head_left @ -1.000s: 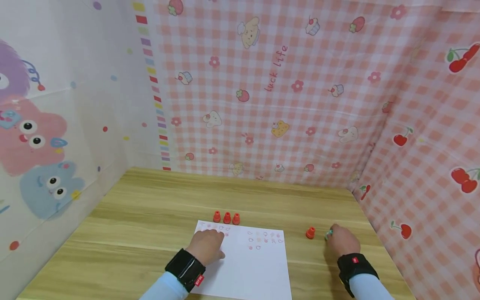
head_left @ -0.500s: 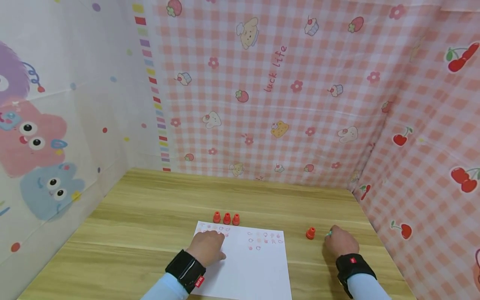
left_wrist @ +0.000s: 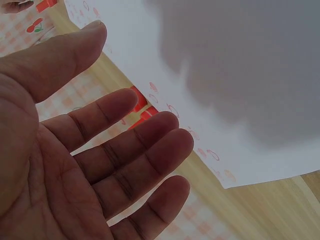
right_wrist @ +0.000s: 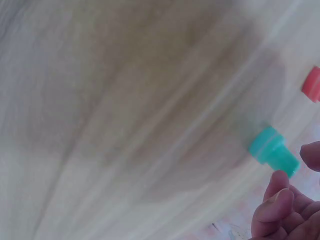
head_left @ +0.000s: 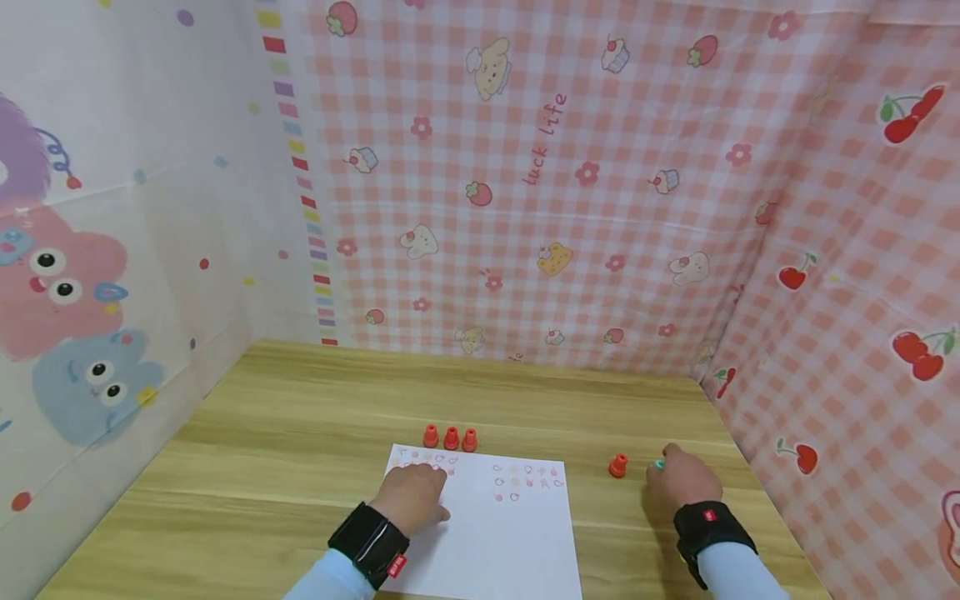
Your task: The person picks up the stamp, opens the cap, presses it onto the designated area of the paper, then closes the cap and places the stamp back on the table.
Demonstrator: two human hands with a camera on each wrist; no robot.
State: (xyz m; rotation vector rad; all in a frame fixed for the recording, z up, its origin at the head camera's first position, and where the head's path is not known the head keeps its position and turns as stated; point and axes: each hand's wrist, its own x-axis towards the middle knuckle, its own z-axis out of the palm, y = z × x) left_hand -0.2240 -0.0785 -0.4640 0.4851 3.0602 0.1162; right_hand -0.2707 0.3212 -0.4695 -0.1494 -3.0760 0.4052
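My left hand (head_left: 411, 497) lies over the left part of a white sheet of paper (head_left: 510, 554); the left wrist view shows its fingers (left_wrist: 165, 150) apart and loosely bent, holding nothing. Small red and pink prints mark the sheet's far side. To the right, my right hand (head_left: 686, 482) is beside a teal stamp (right_wrist: 275, 150) standing on the table. Its thumb (right_wrist: 311, 156) is apart from the stamp, and a fingertip overlaps the handle's end in the right wrist view. A red stamp (head_left: 618, 466) stands just left of the teal one.
Beyond the sheet's far left edge, three red stamps (head_left: 452, 438) stand in a row on the wooden table (head_left: 337, 400). A pink checked cloth (head_left: 517, 225) hangs at the back and right; a white cartoon-printed cloth (head_left: 180, 217) covers the left side.
My right hand's fingers have shifted slightly at the teal stamp, which shows a little more clearly now. The left hand stays over the sheet. The head view has shifted slightly.
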